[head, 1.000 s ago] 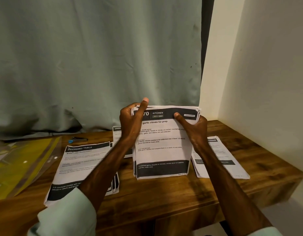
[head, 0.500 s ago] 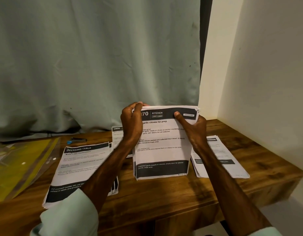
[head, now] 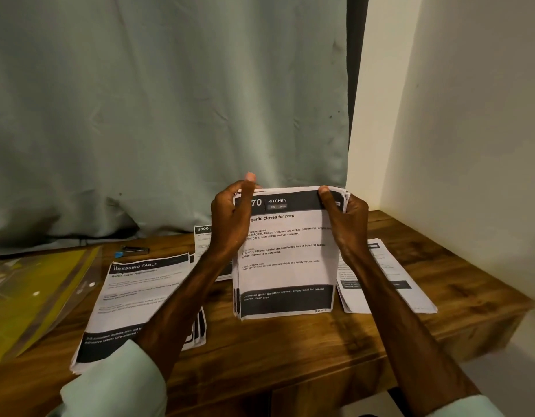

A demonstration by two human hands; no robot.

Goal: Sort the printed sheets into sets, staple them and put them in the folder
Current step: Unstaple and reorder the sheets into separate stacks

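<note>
I hold a stack of printed sheets headed KITCHEN [head: 285,266] upright, its bottom edge standing on the wooden table [head: 290,350]. My left hand [head: 230,218] grips the stack's upper left corner, thumb raised above the top edge. My right hand [head: 345,224] grips the upper right corner, thumb over the black header. A DRESSING TABLE pile [head: 140,299] lies flat at the left, another pile [head: 386,281] at the right, and a third pile [head: 203,239] lies behind my left wrist. The yellow clear folder [head: 31,293] lies at the far left. A stapler [head: 134,251] sits behind it.
A pale green curtain [head: 170,115] hangs right behind the table. A cream wall [head: 470,145] closes the right side. The table's front edge runs just above my sleeves [head: 109,386].
My right thumb has slid up from the sheet's face to its top right corner. My left thumb has lifted off the top edge. The stack stays standing in place.
</note>
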